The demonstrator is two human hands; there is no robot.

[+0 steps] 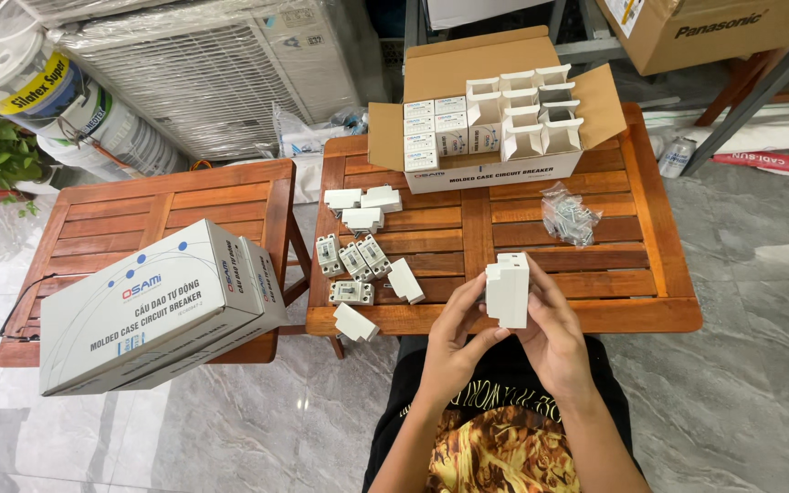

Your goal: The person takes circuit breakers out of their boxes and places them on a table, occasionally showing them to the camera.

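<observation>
— What have the hands got?
— I see the left hand and right hand both gripping one small white box, fingers wrapped on its sides, above the near edge of the wooden surface

— And nearby?
— Loose circuit breakers lie left of it; the open carton sits behind; a bag of screws lies beside
</observation>
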